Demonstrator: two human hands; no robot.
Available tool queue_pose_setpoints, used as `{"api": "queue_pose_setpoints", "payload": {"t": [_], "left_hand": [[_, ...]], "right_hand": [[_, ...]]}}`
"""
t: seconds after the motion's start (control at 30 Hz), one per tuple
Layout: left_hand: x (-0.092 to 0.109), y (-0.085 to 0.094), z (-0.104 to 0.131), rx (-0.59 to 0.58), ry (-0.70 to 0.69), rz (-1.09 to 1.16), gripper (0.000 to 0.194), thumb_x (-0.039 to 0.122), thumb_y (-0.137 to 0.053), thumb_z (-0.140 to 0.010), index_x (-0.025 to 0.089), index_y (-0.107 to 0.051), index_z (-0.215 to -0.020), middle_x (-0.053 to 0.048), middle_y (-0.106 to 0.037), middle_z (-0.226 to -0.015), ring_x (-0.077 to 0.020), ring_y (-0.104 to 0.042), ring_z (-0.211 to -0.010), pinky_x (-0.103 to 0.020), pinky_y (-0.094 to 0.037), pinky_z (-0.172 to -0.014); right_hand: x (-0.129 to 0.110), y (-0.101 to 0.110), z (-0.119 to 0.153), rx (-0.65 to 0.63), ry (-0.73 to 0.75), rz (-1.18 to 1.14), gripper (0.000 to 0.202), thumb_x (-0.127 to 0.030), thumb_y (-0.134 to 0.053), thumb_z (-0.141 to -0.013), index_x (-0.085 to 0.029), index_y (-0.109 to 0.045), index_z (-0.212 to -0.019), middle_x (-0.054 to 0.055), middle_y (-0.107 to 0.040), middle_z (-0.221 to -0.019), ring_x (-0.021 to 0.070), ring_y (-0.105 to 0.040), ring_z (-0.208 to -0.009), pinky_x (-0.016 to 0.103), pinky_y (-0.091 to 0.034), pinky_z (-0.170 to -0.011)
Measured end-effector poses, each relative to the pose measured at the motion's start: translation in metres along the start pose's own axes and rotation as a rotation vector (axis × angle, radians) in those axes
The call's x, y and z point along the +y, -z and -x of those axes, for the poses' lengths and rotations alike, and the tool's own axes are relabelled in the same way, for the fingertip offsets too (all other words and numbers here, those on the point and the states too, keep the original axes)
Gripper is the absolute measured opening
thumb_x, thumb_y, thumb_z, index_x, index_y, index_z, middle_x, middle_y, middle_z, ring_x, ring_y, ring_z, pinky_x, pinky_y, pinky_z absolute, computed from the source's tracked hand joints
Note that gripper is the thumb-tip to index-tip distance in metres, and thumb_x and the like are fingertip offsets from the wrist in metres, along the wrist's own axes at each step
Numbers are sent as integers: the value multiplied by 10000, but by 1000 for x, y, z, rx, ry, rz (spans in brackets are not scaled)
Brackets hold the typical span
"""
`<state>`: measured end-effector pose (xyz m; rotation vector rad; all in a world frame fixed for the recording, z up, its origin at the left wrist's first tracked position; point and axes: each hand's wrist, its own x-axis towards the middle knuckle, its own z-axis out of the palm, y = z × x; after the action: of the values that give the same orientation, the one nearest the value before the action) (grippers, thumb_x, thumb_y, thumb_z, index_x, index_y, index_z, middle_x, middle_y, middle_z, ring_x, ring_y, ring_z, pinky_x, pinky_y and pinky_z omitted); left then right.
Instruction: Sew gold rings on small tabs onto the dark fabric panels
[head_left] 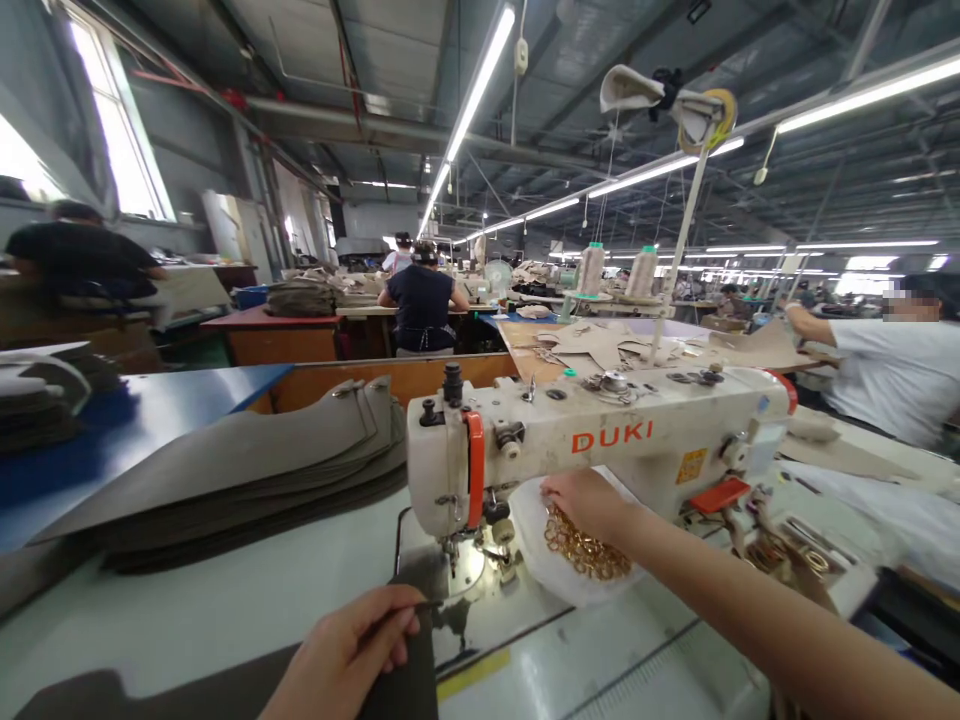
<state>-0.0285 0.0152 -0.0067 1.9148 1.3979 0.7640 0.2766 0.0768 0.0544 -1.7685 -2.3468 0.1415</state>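
Note:
My left hand (356, 645) is at the front of the sewing machine (540, 440), its thumb and fingers pinched on a dark grey fabric piece (409, 675). A thin dark end pokes out past those fingertips towards the needle plate (466, 568). Under the machine's arm, my right hand (589, 508) reaches over a white plastic bag (529, 550) of gold metal rings (589, 555). Its fingers are bent together at the bag's far side, and their tips are partly hidden, so whatever they hold cannot be made out.
A stack of grey cut pieces (300, 450) lies left of the machine. Thread cones (591, 270) stand behind it. A tray with gold rings (814, 560) sits at the right. Co-workers sit ahead, at the far left and at the right (892, 370).

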Motion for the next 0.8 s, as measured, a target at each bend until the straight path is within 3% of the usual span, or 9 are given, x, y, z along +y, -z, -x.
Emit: {"api": "queue_pose_setpoints", "payload": {"t": [0.1,0.27,0.53,0.67,0.8], "left_hand": [[-6,-4,-1,9,-4,0,315,400,-419,-796,230,-663,-902,13,-692,-705,-150,-635,-575,-222,-510,-565],[-9,-6,-6,33,13,-12,333,412,-423,-795,226,-670,-918,18,-664,-622,-153,-614,-535,-226,-495,-549],[3,-1,-7,-15,30,-9,323,427,-461,-778,230,-683,-903,28,-650,-593,-159,-617,-565,-231,-489,-586],[9,-1,-5,-38,18,92,300,402,-479,-771,211,-653,-922,7,-685,-712,-160,-626,-592,-235,-492,-602],[22,-1,2,-78,-38,105,221,345,-497,-788,203,-661,-832,5,-659,-701,-161,-626,-641,-230,-477,-639]], "right_hand": [[2,-8,-8,-73,-21,76,190,-298,-548,-914,-130,-624,-868,31,-649,-888,165,-623,-821,372,-493,-779],[3,-15,-13,-88,-46,88,192,-306,-554,-912,-127,-623,-915,48,-644,-952,182,-619,-885,394,-491,-811],[2,-6,0,60,-26,-173,172,-145,-518,-859,-130,-685,-818,106,-711,-873,212,-638,-862,323,-441,-811],[-16,-11,23,115,-7,-423,196,-97,-499,-805,-135,-690,-830,77,-718,-866,184,-643,-826,265,-462,-739],[-53,-37,47,41,46,-682,160,-172,-537,-794,-144,-694,-799,39,-710,-741,153,-638,-686,224,-474,-609]]}}
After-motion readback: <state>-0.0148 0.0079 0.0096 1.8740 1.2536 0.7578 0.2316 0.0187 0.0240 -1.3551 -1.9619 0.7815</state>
